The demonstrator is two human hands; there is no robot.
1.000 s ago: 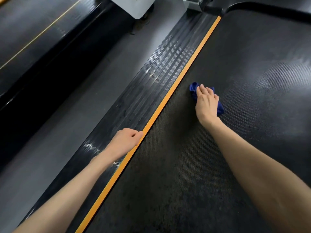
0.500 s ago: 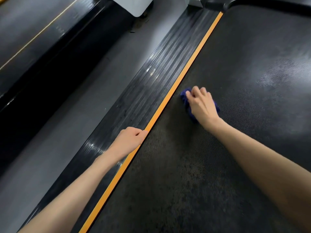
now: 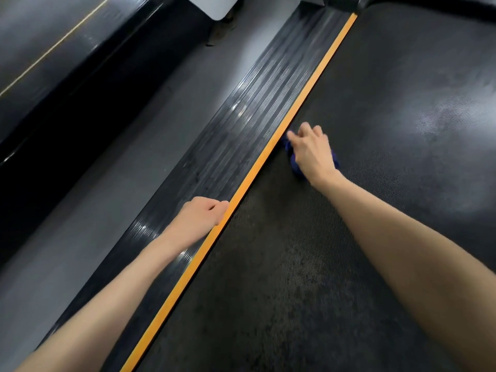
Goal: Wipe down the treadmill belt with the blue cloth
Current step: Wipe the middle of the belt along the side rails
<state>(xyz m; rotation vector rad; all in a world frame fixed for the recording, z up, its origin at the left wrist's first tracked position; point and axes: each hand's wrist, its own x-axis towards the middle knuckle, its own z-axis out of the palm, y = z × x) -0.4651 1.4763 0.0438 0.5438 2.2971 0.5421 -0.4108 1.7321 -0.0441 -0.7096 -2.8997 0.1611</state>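
The cloth (image 3: 296, 169) lies on the treadmill belt (image 3: 375, 197) under the right hand (image 3: 312, 151), just beside the side rail (image 3: 241, 135). The left hand (image 3: 200, 220) rests on that rail, nearer the person.

The left grip (image 3: 200, 214) and right grip (image 3: 312, 151) are bare hands, each on a forearm (image 3: 120, 285) bare as far as visible.
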